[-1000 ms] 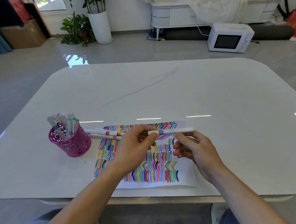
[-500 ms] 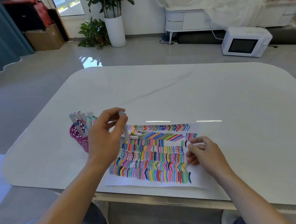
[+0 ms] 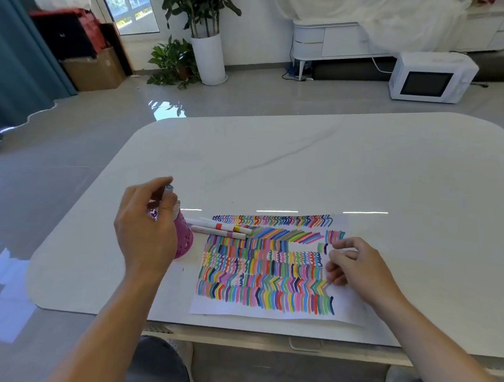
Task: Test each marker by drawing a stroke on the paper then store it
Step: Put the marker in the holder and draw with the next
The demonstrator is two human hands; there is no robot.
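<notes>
One grey-capped white marker [image 3: 169, 192] gripped by left hand [image 3: 145, 231] over pink lattice cup [image 3: 184, 240]; two white markers [image 3: 222, 229] laid across colour-striped paper sheet [image 3: 269, 268]; right hand [image 3: 355, 268] loosely curled, nothing gripped.

Table [image 3: 305, 164]: glossy white stone look, faint grey veins, light streaks reflected. Paper [image 3: 347, 309]: matt white sheet, inked in colours. Cup [image 3: 184, 240]: pink, perforated, looks plastic. Marker [image 3: 168, 190] in my left hand [image 3: 145, 231]: smooth white plastic. Floor [image 3: 70, 156]: polished, mirror-like.
</notes>
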